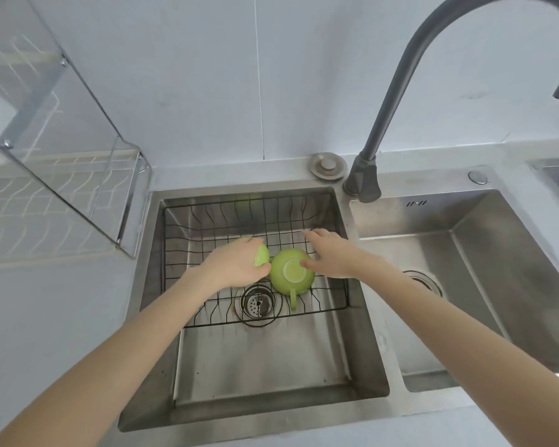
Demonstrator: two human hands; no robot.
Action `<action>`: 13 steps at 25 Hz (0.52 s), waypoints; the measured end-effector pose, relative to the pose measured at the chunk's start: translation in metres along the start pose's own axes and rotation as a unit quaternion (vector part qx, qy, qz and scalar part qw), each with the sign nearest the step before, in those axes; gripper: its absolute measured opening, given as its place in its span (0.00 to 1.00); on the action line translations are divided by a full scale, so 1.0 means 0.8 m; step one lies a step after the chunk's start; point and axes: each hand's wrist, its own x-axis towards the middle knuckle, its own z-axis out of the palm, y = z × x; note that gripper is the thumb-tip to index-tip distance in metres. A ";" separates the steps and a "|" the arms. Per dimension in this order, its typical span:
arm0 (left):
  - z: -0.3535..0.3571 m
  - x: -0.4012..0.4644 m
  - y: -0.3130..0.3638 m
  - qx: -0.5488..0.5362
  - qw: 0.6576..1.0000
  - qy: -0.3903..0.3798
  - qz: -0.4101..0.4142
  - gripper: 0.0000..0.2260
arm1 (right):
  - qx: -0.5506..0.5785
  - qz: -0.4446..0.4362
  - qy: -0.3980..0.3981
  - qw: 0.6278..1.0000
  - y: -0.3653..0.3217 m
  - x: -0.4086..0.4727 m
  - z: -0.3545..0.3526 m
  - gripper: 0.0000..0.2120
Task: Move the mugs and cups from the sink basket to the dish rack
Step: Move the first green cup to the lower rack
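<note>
The left hand (236, 266) is curled over a green cup (261, 255), gripping it. Just to its right, the right hand (331, 258) lies spread, fingers loose, its thumb touching an upturned green mug (291, 272). Both sit in the wire basket (207, 221) inside the sink (271, 359). The dish rack (62, 195) stands far left of the hands.

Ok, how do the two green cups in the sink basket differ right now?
The centre cup is in full view, upside down, handle toward the camera; the left cup is mostly hidden. The left hand wraps the left cup; the right hand only touches the centre cup's side. Both are light green, inside the wire basket.
</note>
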 end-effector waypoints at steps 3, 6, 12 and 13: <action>0.033 0.025 0.004 -0.067 0.997 -0.039 -0.025 0.23 | 0.082 0.035 -0.021 0.996 0.017 0.015 0.028 0.29; 0.064 0.049 0.003 -0.156 0.985 -0.032 -0.065 0.23 | 0.154 0.073 -0.019 0.985 0.031 0.029 0.051 0.26; 0.121 0.086 0.002 -0.306 0.941 -0.028 -0.143 0.19 | 0.240 0.126 -0.036 0.962 0.045 0.060 0.099 0.25; 0.128 0.090 0.002 -0.329 0.931 -0.032 -0.154 0.19 | 0.248 0.129 -0.040 0.959 0.046 0.065 0.105 0.26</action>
